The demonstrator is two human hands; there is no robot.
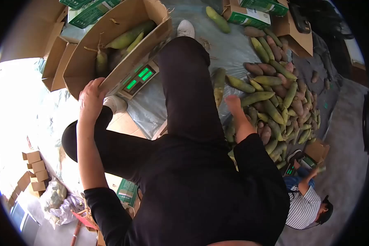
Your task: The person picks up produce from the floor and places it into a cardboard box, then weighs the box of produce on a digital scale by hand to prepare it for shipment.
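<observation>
An open cardboard box [141,51] holds several long green radishes [129,39], some partly hidden by its walls. It rests at a scale [139,80] with lit green digits. My left hand [92,98] grips the near corner of the box, fingers over its edge. On the other side of my legs, my right hand [234,104] is at the near edge of a large pile of radishes [272,110], green ones mixed with reddish-brown ones. Close beside that hand lies a thick green radish [219,86]. The right fingers are foreshortened and blurred, and any hold is hidden.
Green-and-white cartons [250,16] stand beyond the pile. A lone radish [218,19] lies on the plastic sheet [192,10]. At lower right a person in a striped shirt [305,207] works beside another box [317,151]. Small cartons [37,170] and plastic bags [55,199] are at lower left.
</observation>
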